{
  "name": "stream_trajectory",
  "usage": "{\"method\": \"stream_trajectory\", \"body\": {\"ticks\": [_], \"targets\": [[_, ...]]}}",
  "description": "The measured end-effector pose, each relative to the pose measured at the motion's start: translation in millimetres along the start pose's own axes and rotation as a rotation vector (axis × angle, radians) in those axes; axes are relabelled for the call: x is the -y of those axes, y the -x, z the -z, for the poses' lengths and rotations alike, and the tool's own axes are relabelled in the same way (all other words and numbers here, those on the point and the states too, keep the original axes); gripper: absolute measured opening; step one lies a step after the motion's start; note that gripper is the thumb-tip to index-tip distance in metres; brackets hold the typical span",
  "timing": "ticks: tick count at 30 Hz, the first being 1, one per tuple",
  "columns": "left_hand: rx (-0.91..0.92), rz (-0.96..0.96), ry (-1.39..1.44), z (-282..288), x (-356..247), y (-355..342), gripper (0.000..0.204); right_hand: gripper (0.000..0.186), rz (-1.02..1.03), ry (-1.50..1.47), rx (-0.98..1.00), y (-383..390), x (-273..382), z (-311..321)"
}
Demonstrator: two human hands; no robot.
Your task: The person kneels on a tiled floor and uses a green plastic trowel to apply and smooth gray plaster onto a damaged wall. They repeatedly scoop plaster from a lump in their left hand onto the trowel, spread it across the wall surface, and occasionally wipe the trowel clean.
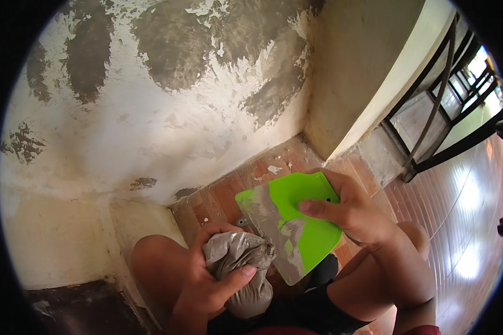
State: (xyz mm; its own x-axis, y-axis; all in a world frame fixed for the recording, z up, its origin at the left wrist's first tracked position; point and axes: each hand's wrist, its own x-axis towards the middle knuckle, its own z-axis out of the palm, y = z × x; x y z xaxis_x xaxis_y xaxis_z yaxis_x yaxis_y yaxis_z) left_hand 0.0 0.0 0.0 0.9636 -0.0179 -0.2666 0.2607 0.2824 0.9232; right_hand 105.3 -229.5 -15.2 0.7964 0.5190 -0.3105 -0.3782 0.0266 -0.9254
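Observation:
My left hand (209, 279) is wrapped round a soft plastic bag (237, 257) filled with something grey. The bag's gathered mouth points to the right and has grey paste on it. In my right hand (352, 209) is a flat bright green plastic scraper (313, 240), gripped between thumb and fingers at its upper right edge. Grey paste is smeared along the scraper's left side, next to the bag's mouth. At this angle I cannot tell whether the bag and scraper touch.
Ahead stands a white wall (140, 134) with peeling paint and dark grey patches, meeting a pillar (357, 67) at the corner. Paint flakes (274, 169) lie on the brown tiled floor (207, 209). A black metal frame (430, 162) stands at the right. My bent knees flank my hands.

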Motion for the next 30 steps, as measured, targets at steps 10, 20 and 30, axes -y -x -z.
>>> {"method": "stream_trajectory", "body": {"ticks": [10,20,30], "targets": [[-0.121,-0.303,-0.493,2.8,3.7,-1.0,0.038,0.038,0.002,-0.004,-0.011,-6.6,-6.0,-3.7],[-0.07,-0.529,-0.725,9.8,6.6,-8.5,0.029,0.038,0.017,0.055,0.025,-14.0,-10.6,-8.5],[-0.016,-0.622,-0.951,9.4,-1.6,-11.1,0.03,0.033,0.081,0.188,0.014,-14.3,-12.3,-12.3]]}}
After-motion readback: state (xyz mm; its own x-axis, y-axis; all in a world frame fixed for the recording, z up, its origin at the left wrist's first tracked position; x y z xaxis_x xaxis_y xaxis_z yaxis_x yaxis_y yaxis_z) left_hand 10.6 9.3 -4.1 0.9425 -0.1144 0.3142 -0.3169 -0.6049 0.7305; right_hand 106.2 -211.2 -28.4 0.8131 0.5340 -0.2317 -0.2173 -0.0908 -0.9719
